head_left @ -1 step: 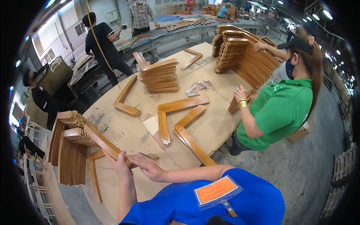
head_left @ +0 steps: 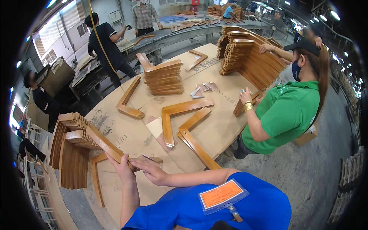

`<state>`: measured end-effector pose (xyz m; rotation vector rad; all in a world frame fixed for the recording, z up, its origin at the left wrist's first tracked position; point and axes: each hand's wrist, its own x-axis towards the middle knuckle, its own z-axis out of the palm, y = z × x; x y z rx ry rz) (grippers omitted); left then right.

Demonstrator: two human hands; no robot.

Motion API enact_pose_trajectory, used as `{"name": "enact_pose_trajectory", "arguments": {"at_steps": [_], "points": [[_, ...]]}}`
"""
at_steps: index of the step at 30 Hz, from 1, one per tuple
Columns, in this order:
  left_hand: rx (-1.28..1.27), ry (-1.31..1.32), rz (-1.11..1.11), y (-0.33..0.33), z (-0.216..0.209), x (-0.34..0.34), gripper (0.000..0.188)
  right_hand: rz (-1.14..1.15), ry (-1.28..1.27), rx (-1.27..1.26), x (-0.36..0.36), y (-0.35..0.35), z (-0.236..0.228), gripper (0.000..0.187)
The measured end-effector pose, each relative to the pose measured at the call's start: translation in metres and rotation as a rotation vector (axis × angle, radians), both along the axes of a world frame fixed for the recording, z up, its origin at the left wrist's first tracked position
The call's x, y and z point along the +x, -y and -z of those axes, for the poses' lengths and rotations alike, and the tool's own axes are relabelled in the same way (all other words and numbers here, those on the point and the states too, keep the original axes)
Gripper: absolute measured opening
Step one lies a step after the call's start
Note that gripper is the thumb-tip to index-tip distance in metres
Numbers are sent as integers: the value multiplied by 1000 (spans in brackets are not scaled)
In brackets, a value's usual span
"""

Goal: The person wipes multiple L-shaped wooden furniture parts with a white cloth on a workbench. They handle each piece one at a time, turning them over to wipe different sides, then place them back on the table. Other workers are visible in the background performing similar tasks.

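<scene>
My left hand is closed round an L-shaped varnished wooden piece, which slants from the stack at the left toward my body. Against that piece near its bend, my right hand presses a folded sheet of sandpaper, its fingers close together and mostly flat. The sheet's edge shows above the fingers; the rest is hidden under them. Beneath my hands is the cardboard-covered table. Beside my left forearm another L-shaped piece leans by the stack.
Stacks of L-shaped pieces stand at left, mid-table and far right. Loose pieces and sandpaper scraps lie between. A co-worker in green handles wood at right; a person in black stands beyond.
</scene>
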<state>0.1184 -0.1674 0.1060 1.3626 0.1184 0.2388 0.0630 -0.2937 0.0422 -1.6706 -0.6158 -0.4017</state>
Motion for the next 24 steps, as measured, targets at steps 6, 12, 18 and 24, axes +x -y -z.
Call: {"name": "enact_pose_trajectory", "arguments": {"at_steps": [6,12,18,24], "points": [[18,39,-17,-4,1,1,89,13,-101,-48,4,-3,6,64],[-17,31,18,-4,3,3,89,33,3,-21,9,-5,10,65],[17,35,37,-5,0,-3,89,11,-130,-167,12,-2,18,71],[29,61,71,-6,8,-4,90,50,-46,-128,15,-6,38,69]]}}
